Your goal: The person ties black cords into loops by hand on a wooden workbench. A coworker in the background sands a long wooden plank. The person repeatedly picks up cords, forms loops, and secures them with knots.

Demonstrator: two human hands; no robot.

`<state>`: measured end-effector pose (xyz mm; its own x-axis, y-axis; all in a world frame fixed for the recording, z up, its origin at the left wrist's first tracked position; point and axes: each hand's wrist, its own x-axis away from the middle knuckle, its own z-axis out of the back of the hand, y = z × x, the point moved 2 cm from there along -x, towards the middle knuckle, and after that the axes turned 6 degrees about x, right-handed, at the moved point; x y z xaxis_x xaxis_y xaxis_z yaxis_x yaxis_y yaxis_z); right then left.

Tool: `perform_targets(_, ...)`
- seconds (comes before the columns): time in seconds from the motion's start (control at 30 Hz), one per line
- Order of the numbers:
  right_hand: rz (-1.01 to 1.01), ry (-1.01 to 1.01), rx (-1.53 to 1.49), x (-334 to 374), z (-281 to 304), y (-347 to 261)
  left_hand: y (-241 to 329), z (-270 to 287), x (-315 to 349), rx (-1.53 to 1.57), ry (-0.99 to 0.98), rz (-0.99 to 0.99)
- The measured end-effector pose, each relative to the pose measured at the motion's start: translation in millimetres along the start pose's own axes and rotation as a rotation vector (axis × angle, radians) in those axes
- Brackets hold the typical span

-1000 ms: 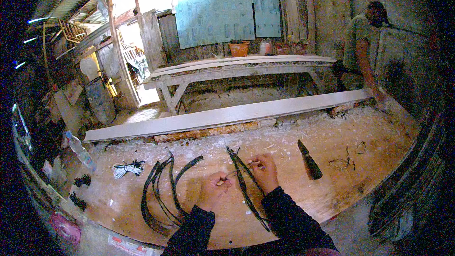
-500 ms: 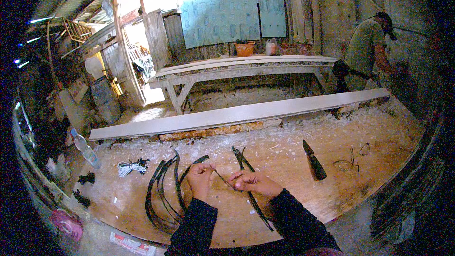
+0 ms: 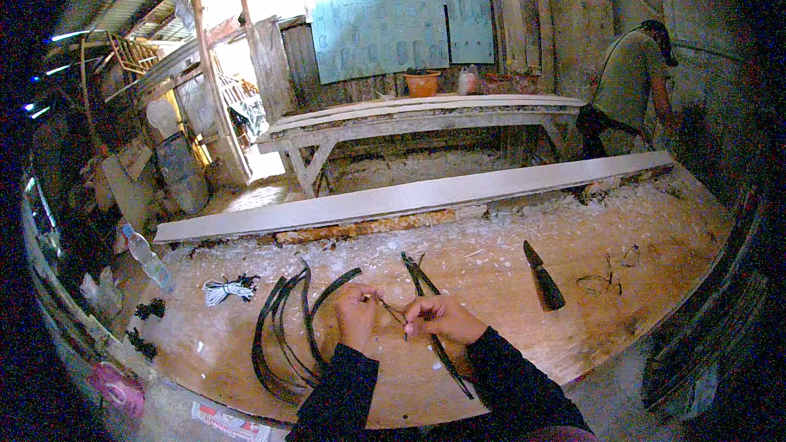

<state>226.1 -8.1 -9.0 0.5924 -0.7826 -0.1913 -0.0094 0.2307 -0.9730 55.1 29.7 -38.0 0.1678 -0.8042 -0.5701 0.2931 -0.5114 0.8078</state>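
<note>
Between my two hands runs a short, thin dark strip (image 3: 390, 309). My left hand (image 3: 358, 317) pinches its upper left end, and my right hand (image 3: 443, 318) pinches the lower right end. Whether the strip is doubled or looped at the fingers is too small to tell. Left of my left hand lie several long, curved black strips (image 3: 280, 327), one reaching up behind that hand. More black strips (image 3: 419, 278) pass beneath my right hand, nearly straight. A knife (image 3: 543, 280) with a dark handle rests farther right on the wooden tabletop (image 3: 491, 262).
Thin loops of wire or cord (image 3: 602, 282) lie at the right. On the left are a white cord bundle (image 3: 229, 290), small black bundles (image 3: 150, 308) and a plastic bottle (image 3: 147, 257). A long white board (image 3: 409, 200) spans the table's far edge. Another person (image 3: 634, 74) bends over at the back right.
My hands have come slightly closer together; the left has shifted a little right. The strip between them has changed its bend. The person at the back has moved slightly.
</note>
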Motion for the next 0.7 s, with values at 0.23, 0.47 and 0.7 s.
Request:
perform_targets(0.23,-0.009,0.371,-0.103,1,9,4,2,-17,14,0.343,-0.371,0.308)
perform_targets(0.47,0.034,0.761,0.191,0,25,15,44,-22,33,0.606,-0.863,0.535)
perform_targets(0.7,-0.020,0.860,0.181,7,27,5,66,-24,40,0.698,-0.913,0.525)
